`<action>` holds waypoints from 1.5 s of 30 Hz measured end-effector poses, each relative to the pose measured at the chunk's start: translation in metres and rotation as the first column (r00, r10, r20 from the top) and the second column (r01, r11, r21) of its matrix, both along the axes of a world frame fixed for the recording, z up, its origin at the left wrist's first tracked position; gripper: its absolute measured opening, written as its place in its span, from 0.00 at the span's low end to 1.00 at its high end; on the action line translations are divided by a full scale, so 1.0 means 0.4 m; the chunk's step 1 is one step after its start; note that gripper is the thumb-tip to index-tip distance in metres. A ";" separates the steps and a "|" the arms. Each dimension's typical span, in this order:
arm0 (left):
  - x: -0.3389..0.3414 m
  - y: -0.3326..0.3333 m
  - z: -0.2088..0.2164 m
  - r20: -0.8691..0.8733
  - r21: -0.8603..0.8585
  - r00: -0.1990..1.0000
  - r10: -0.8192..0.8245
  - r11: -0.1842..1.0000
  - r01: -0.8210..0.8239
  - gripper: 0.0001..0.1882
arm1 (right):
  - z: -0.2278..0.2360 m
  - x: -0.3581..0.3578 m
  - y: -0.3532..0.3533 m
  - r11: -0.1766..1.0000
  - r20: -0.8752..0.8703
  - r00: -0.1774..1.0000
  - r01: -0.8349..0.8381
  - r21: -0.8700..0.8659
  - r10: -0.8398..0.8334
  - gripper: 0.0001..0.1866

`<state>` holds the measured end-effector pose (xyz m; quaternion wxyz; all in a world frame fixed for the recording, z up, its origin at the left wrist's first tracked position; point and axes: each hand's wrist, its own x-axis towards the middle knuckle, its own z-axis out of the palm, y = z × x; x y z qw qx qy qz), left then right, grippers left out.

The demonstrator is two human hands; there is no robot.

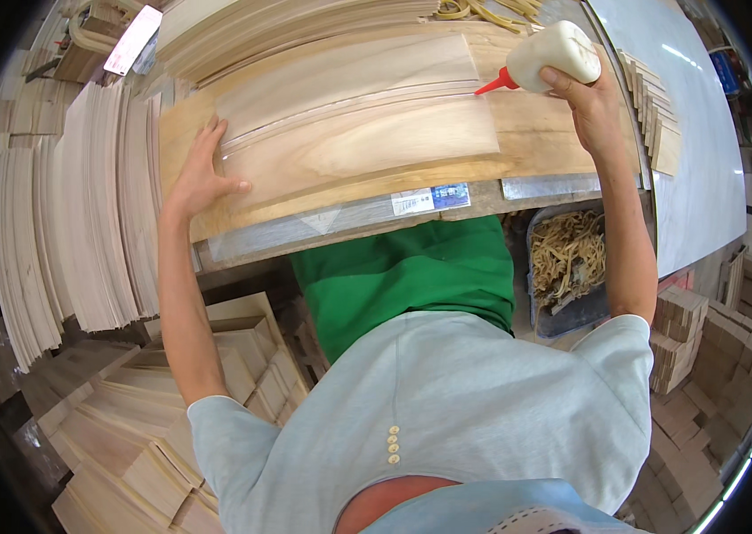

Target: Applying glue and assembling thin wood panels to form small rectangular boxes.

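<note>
A pale wooden panel [376, 133] with narrow grooves along its middle lies on a larger yellowish board [541, 133]. My right hand [591, 105] is wrapped around a white squeeze bottle [563, 53], tilted so its red nozzle points left and down. The nozzle tip is at the right end of the grooves; whether it touches the wood I cannot tell. At the panel's left end, my left hand [200, 176] rests with its fingers spread, thumb toward the near side and fingertips near the grooves' end.
Thin wooden sheets [96, 205] stand stacked at the left, and more long strips [305, 31] lie behind the panel. Small wooden pieces [656, 120] line the grey tabletop [701, 169] at right. Below the bench edge sits a bin [563, 262] of yellowish scraps. Wooden frames [153, 427] are at lower left.
</note>
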<state>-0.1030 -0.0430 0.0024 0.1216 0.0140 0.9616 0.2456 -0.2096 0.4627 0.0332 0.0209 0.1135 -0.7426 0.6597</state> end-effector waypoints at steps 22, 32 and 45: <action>-0.097 0.329 0.037 0.033 -0.184 0.961 -0.273 0.944 0.275 0.60 | -0.122 -0.063 -0.077 0.619 0.181 0.913 0.383 -0.686 -0.365 0.17; -0.096 0.323 0.035 0.028 -0.165 0.964 -0.263 0.950 0.264 0.59 | -0.149 -0.093 -0.100 0.668 0.147 0.908 0.392 -0.633 -0.393 0.16; -0.096 0.326 0.031 0.023 -0.152 0.964 -0.264 0.952 0.265 0.59 | -0.157 -0.032 -0.079 0.615 0.160 0.896 0.405 -0.676 -0.414 0.19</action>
